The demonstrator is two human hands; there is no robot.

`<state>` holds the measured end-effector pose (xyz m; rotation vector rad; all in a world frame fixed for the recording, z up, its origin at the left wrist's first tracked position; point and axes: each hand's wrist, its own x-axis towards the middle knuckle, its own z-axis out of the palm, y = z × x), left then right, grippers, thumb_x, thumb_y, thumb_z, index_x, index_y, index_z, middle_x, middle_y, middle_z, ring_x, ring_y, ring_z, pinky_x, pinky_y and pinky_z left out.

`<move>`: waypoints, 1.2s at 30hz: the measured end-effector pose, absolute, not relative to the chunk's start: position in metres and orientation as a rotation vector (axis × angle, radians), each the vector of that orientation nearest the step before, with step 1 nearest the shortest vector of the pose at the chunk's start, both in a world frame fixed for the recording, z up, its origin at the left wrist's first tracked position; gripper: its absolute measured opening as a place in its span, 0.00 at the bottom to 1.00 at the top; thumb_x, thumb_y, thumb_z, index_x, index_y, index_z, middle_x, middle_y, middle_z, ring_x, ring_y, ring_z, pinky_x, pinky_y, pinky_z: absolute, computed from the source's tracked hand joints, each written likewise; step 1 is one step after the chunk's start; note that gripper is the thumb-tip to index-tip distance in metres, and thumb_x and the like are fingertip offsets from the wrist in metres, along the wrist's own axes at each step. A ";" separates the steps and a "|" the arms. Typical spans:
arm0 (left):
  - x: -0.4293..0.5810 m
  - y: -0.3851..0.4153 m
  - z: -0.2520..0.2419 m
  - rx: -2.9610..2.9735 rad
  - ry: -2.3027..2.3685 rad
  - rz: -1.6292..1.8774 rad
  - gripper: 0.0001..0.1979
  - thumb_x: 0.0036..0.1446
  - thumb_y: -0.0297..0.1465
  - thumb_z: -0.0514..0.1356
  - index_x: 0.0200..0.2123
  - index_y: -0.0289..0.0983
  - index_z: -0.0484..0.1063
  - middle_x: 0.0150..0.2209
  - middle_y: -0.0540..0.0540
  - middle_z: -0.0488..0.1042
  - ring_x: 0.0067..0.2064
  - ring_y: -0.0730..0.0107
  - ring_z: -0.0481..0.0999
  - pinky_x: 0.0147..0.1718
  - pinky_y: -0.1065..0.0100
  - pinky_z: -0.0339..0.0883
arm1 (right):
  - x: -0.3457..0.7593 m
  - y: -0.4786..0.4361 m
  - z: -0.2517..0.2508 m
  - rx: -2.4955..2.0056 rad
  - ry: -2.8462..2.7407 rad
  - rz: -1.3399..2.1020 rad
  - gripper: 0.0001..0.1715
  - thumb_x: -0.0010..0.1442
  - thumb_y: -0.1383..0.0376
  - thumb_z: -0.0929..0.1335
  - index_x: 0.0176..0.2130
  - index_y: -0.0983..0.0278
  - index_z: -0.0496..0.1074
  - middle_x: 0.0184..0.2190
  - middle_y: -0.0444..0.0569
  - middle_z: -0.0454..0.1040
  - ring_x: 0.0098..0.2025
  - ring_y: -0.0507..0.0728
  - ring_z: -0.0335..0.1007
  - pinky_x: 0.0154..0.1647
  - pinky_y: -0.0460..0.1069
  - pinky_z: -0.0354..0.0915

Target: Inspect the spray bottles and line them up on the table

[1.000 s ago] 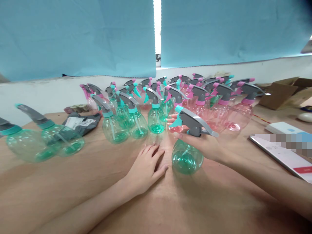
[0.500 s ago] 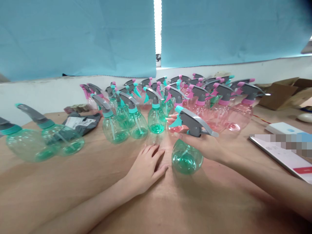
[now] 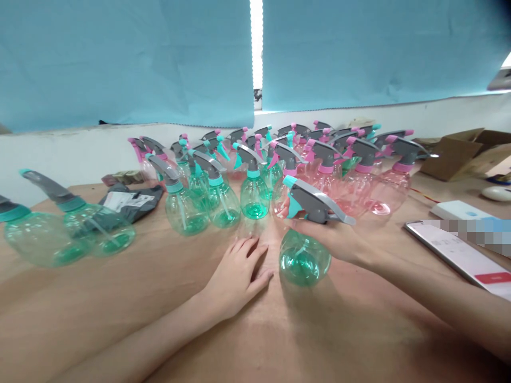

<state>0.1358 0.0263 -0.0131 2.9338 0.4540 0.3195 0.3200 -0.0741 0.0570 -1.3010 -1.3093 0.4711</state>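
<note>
My right hand (image 3: 335, 239) is wrapped round the neck of a clear green spray bottle (image 3: 305, 260), just below its grey head with a turquoise nozzle and trigger. The fingertips curl in near the trigger, and the bottle looks slightly tilted. Its base is at the tabletop, but I cannot tell if it touches. My left hand (image 3: 235, 276) lies flat on the wooden table (image 3: 191, 340), fingers apart and holding nothing, to the left of that bottle. Closest beyond it stands another green spray bottle (image 3: 255, 199).
Several green and pink spray bottles (image 3: 325, 178) crowd the back of the table. Two green bottles (image 3: 43, 239) stand at the left, by a dark plastic package (image 3: 133, 202). A phone (image 3: 451, 252), a white box (image 3: 459, 210) and an open cardboard box (image 3: 459, 154) are at the right.
The fingers of my right hand have curled in from a straighter position towards the trigger of the green spray bottle. My left hand has stayed put. The view has shifted slightly.
</note>
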 end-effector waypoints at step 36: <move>0.136 0.027 -0.013 2.927 0.462 0.308 0.23 0.64 0.40 0.55 0.58 0.35 0.64 0.59 0.35 0.64 0.60 0.50 0.61 0.58 0.47 0.55 | 0.323 -0.075 0.053 -1.364 -1.339 0.431 0.04 0.50 0.68 0.66 0.30 0.59 0.67 0.26 0.41 0.68 0.24 0.50 0.58 0.28 0.48 0.61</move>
